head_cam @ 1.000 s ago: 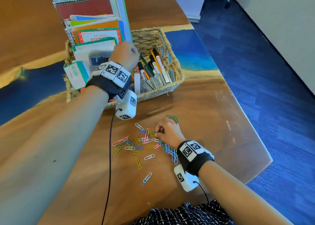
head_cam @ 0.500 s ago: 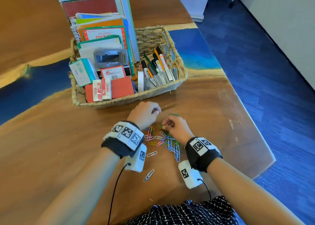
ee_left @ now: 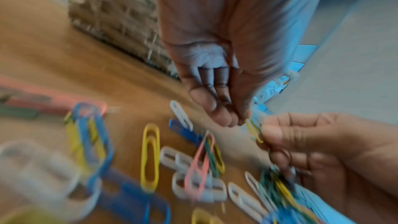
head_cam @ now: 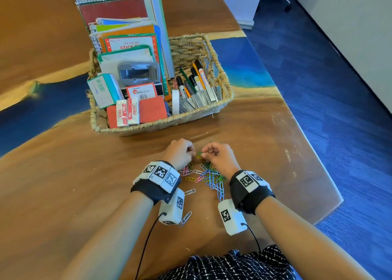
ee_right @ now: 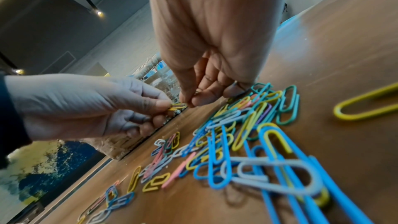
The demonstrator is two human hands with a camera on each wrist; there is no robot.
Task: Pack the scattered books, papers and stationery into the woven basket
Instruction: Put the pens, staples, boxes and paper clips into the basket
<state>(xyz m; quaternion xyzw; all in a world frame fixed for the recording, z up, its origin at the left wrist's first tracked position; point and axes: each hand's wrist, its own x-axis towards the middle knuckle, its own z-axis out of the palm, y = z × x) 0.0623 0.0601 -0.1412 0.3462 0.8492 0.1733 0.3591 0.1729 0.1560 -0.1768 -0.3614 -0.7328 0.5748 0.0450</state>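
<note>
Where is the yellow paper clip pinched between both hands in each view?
Head: yellow paper clip at centre, between left hand and right hand.
Left wrist: right of centre, below the fingertips.
Right wrist: left of centre.
Shared landmark: woven basket, behind the hands.

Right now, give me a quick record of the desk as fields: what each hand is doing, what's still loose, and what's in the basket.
left hand: pinches one end of a yellow paper clip
right hand: pinches the other end of the same clip
loose items: pile of coloured paper clips on the wooden table, between the wrists
woven basket: beyond the hands, upright on the table
basket contents: notebooks standing at the back, erasers at the front, markers and pens on the right side
task state: clips not yet in the basket
</note>
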